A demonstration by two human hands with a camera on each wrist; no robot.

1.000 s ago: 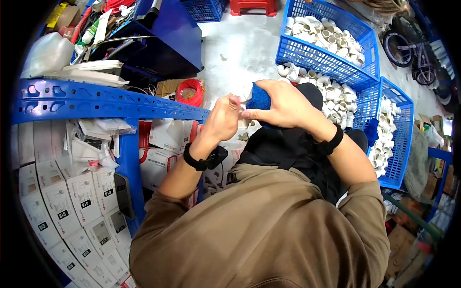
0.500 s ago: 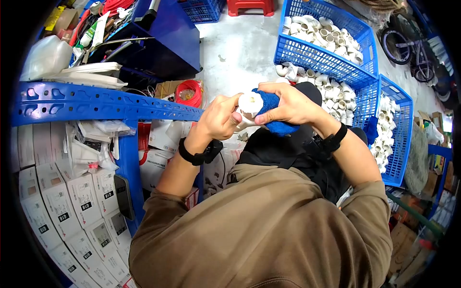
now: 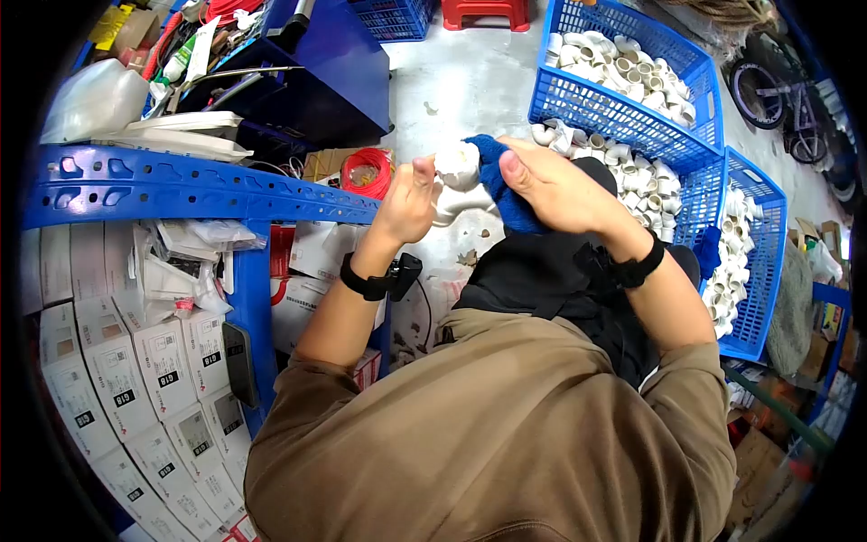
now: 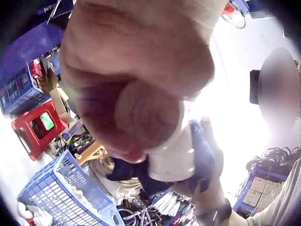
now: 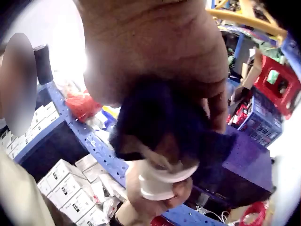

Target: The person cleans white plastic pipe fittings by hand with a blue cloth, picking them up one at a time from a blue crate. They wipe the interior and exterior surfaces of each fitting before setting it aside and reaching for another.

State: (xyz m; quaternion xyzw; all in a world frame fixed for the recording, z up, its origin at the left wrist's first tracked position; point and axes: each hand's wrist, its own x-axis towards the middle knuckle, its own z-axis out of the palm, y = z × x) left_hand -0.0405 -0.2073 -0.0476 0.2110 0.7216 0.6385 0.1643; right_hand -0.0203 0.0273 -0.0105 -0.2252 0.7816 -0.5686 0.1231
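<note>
The left hand [image 3: 406,203] curls its fingers round a white pipe fitting [image 3: 458,164]. In the left wrist view its fingers wrap one round end, and the white tube [image 4: 171,162] shows below. From the right, the right hand [image 3: 560,185] holds a bunched blue cloth [image 3: 510,194] against the fitting's other side, its thumb raised over the cloth. The right wrist view shows dark blue cloth [image 5: 160,115] under the right palm, touching the fitting [image 5: 157,186], whose lower part the left fingers grip. The palm and cloth hide part of the fitting.
Blue crates [image 3: 623,117] of white fittings stand at the upper right. A blue perforated shelf beam [image 3: 199,196] runs on the left above white boxes [image 3: 158,361]. A red stool [image 3: 486,11] and a coil of red hose [image 3: 366,172] lie beyond the hands.
The fitting has turned in the hands and shows more of its white body. The right thumb has lifted from its earlier place near the fitting, and the cloth has shifted. The head view has moved slightly.
</note>
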